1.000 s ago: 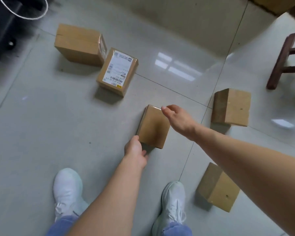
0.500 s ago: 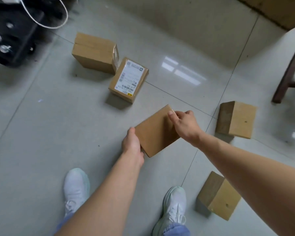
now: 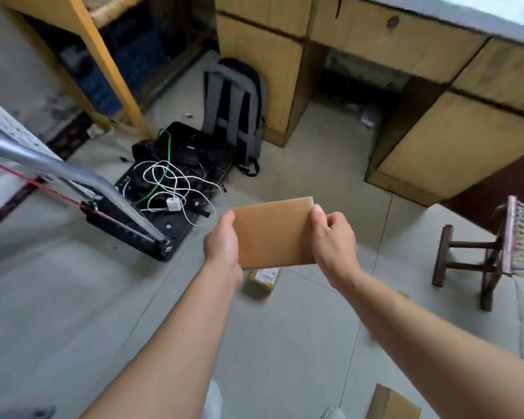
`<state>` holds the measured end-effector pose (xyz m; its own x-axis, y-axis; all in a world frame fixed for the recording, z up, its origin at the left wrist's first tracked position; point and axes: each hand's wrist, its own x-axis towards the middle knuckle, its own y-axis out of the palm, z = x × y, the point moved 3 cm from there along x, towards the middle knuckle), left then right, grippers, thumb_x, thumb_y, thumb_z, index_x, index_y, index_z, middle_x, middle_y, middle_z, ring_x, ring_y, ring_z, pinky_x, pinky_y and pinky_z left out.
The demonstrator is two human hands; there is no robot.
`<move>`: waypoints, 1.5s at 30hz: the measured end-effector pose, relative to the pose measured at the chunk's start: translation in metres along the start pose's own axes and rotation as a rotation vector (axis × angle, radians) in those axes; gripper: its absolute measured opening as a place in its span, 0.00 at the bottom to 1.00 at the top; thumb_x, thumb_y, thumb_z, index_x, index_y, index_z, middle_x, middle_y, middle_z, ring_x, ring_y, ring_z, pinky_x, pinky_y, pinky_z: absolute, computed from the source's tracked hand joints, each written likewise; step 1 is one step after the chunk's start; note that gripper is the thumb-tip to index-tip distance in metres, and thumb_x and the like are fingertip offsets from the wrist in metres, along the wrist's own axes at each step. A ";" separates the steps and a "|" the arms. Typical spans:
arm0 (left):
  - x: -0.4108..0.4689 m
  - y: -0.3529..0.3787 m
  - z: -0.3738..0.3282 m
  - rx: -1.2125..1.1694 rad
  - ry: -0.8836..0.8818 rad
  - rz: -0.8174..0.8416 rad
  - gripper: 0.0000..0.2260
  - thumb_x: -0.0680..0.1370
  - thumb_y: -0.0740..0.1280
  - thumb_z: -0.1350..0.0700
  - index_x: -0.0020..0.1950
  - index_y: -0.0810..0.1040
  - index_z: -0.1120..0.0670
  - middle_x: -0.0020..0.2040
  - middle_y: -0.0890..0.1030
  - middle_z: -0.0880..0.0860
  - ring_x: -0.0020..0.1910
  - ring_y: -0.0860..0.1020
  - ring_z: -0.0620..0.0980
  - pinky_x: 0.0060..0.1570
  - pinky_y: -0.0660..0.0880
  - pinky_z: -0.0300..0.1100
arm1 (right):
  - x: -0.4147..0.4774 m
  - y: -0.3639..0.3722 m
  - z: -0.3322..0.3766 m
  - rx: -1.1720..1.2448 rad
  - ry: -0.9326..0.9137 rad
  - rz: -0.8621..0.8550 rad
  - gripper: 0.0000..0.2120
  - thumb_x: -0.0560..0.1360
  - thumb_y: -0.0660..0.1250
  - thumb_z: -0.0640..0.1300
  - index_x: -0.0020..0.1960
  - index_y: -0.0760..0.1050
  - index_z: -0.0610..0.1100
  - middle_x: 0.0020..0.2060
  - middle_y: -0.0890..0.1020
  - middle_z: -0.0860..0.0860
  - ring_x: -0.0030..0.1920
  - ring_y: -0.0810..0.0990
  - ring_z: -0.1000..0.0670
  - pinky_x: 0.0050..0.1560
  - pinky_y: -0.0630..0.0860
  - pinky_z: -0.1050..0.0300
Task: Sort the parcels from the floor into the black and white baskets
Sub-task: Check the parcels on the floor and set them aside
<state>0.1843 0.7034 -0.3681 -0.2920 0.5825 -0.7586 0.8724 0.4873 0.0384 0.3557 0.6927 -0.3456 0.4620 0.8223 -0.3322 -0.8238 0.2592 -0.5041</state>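
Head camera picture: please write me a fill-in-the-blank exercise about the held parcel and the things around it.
The left hand grips the held parcel at its left edge; the right hand at its ____ edge.
A labelled parcel lies on the ____ below it.
White cables lie tangled on ____ equipment.
Missing words: right; floor; black.
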 end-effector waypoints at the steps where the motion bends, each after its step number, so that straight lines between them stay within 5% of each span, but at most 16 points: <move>1: -0.017 -0.007 -0.026 0.004 0.037 0.032 0.09 0.77 0.64 0.50 0.51 0.78 0.54 0.48 0.80 0.53 0.41 0.78 0.52 0.44 0.75 0.44 | -0.013 -0.004 0.026 0.033 -0.007 -0.019 0.17 0.80 0.56 0.55 0.47 0.69 0.41 0.36 0.71 0.54 0.42 0.71 0.50 0.42 0.63 0.58; 6: -0.103 -0.056 -0.140 0.046 0.165 0.188 0.15 0.78 0.63 0.47 0.59 0.77 0.54 0.53 0.82 0.52 0.48 0.80 0.51 0.47 0.78 0.46 | -0.081 -0.021 0.146 0.182 -0.078 -0.060 0.15 0.80 0.54 0.57 0.51 0.68 0.44 0.41 0.72 0.54 0.43 0.72 0.53 0.47 0.68 0.54; 11: -0.177 -0.117 -0.213 0.003 0.310 0.175 0.16 0.78 0.62 0.47 0.61 0.76 0.55 0.55 0.81 0.53 0.50 0.79 0.51 0.48 0.76 0.47 | -0.154 -0.029 0.240 0.218 -0.249 -0.021 0.17 0.81 0.52 0.54 0.57 0.71 0.44 0.48 0.74 0.50 0.47 0.71 0.51 0.41 0.65 0.58; 16: -0.244 -0.194 -0.249 -0.139 0.399 0.062 0.08 0.79 0.63 0.51 0.52 0.76 0.54 0.49 0.80 0.53 0.46 0.77 0.49 0.54 0.76 0.52 | -0.221 -0.012 0.304 0.240 -0.389 0.083 0.19 0.81 0.53 0.55 0.55 0.74 0.42 0.48 0.77 0.48 0.46 0.74 0.50 0.38 0.68 0.58; 19: -0.280 -0.254 -0.254 -0.251 0.463 -0.037 0.08 0.79 0.62 0.53 0.54 0.76 0.55 0.43 0.79 0.51 0.40 0.77 0.48 0.40 0.77 0.45 | -0.268 0.016 0.333 0.273 -0.436 0.241 0.20 0.80 0.54 0.55 0.58 0.74 0.41 0.50 0.78 0.47 0.49 0.76 0.49 0.46 0.71 0.55; 24: -0.329 -0.361 -0.230 -0.431 0.503 -0.262 0.05 0.79 0.62 0.54 0.45 0.76 0.53 0.38 0.78 0.50 0.37 0.76 0.47 0.37 0.74 0.41 | -0.361 0.069 0.356 0.174 -0.568 0.528 0.18 0.80 0.55 0.53 0.51 0.75 0.39 0.42 0.77 0.48 0.40 0.74 0.50 0.42 0.71 0.54; 28: -0.354 -0.440 -0.204 -0.544 0.505 -0.386 0.08 0.80 0.61 0.56 0.42 0.75 0.54 0.37 0.77 0.51 0.36 0.75 0.48 0.36 0.73 0.40 | -0.437 0.111 0.358 0.117 -0.648 0.745 0.15 0.80 0.55 0.51 0.46 0.75 0.44 0.40 0.78 0.49 0.43 0.76 0.48 0.53 0.75 0.47; 31: -0.360 -0.501 -0.189 -0.579 0.497 -0.444 0.09 0.79 0.62 0.53 0.52 0.79 0.56 0.45 0.81 0.53 0.42 0.77 0.50 0.43 0.76 0.44 | -0.485 0.146 0.358 0.073 -0.697 0.855 0.13 0.81 0.55 0.50 0.46 0.75 0.44 0.36 0.76 0.52 0.39 0.75 0.52 0.50 0.75 0.50; 33: -0.358 -0.542 -0.183 -0.572 0.493 -0.447 0.13 0.80 0.61 0.50 0.57 0.79 0.55 0.48 0.81 0.53 0.48 0.78 0.52 0.45 0.76 0.45 | -0.512 0.175 0.357 0.043 -0.707 0.916 0.15 0.80 0.56 0.48 0.47 0.76 0.40 0.38 0.77 0.48 0.41 0.76 0.48 0.49 0.75 0.50; 38: -0.336 -0.640 -0.184 -0.534 0.467 -0.494 0.11 0.79 0.62 0.49 0.53 0.80 0.53 0.47 0.82 0.52 0.44 0.79 0.49 0.40 0.76 0.42 | -0.569 0.263 0.352 -0.040 -0.656 1.049 0.17 0.80 0.55 0.49 0.54 0.76 0.39 0.46 0.79 0.44 0.45 0.77 0.46 0.42 0.73 0.55; 45: -0.278 -0.745 -0.200 -0.532 0.400 -0.497 0.11 0.81 0.60 0.49 0.49 0.78 0.53 0.44 0.80 0.51 0.42 0.78 0.48 0.38 0.74 0.42 | -0.616 0.389 0.348 -0.114 -0.498 1.094 0.19 0.80 0.55 0.53 0.56 0.75 0.40 0.51 0.78 0.44 0.50 0.75 0.45 0.52 0.72 0.54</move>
<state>-0.4627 0.3088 -0.0555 -0.7991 0.3567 -0.4839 0.3325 0.9329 0.1385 -0.3636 0.4630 -0.0598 -0.6599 0.6903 -0.2967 -0.6547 -0.7220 -0.2239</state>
